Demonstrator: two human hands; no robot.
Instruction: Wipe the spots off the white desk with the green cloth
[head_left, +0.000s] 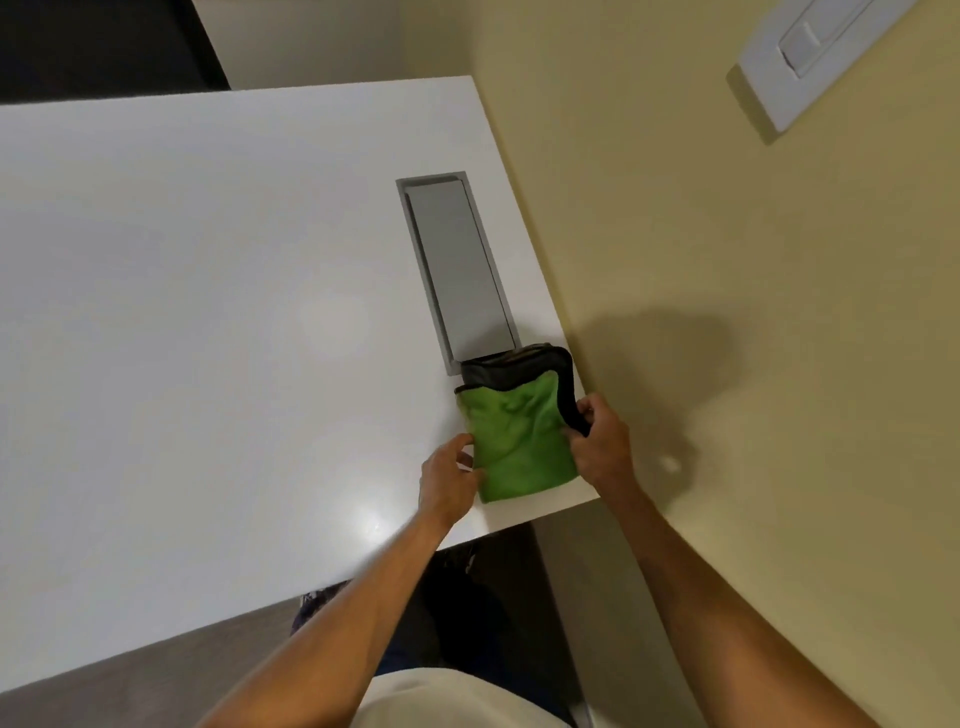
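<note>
Two bare hands at a folded green cloth (514, 441), right of centre in the lower half of the frame. Cloth lying on the near right corner of the white desk (208, 312), green face up, grey underside and black edging turned over at its far end. Far end of the cloth overlapping the near end of a grey recessed cable-hatch cover (460, 270) set into the desktop. Left hand (449, 480) at the cloth's left edge, fingers curled, fingertips touching the fabric; whether pinching or merely resting, cannot tell. Right hand (602, 441) at the cloth's right edge, thumb and fingers pinched on the black edging, that edge raised slightly off the desk. Both forearms bare, entering from the bottom of the frame. Desktop glossy, with a bright reflection near the left wrist; no distinct spots resolvable at this sharpness. Pale yellow wall (753, 312) filling the right side of the frame, touching the desk's right edge. White wall switch plate (810, 57) at upper right. Shadow of the hands cast on the wall just right of the cloth.
</note>
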